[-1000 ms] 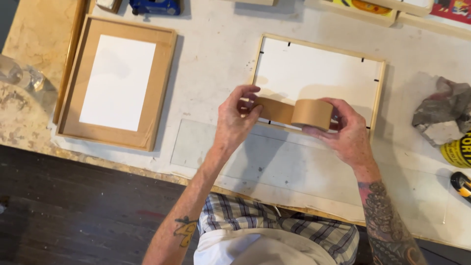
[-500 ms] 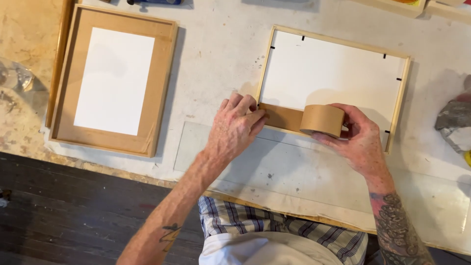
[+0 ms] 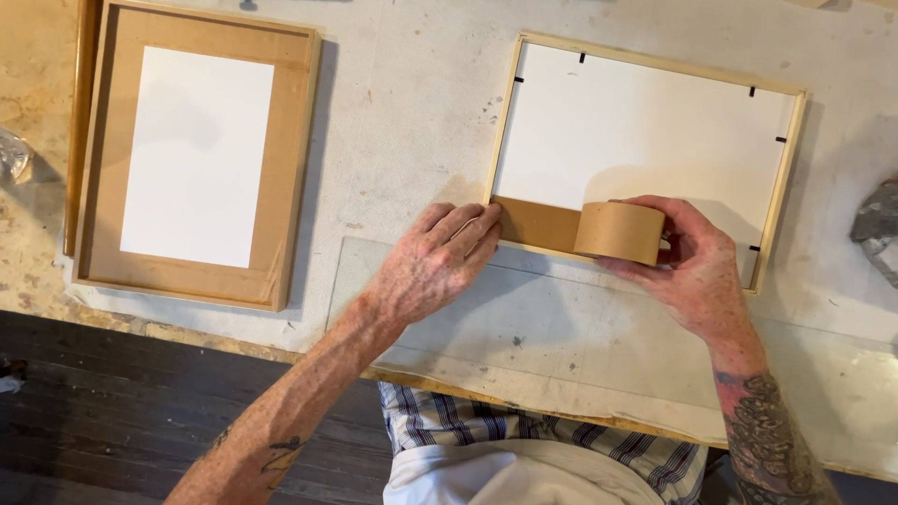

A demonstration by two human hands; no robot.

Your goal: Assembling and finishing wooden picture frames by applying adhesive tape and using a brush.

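Note:
A light wooden frame with a white backing board lies face down on the bench, right of centre. My right hand grips a roll of brown paper tape at the frame's near edge. A strip of brown tape runs from the roll leftward along that edge. My left hand lies flat with its fingertips pressing the strip's free end at the frame's near left corner.
A second wooden frame, taped in brown around its white backing, lies at the left. A sheet of glass rests on the bench below my hands. Grey crumpled cloth sits at the right edge. The bench's front edge runs below.
Both hands have lowered the tape from above the frame down onto its near edge. My left hand now presses the tape end flat at the corner, and the roll sits farther right.

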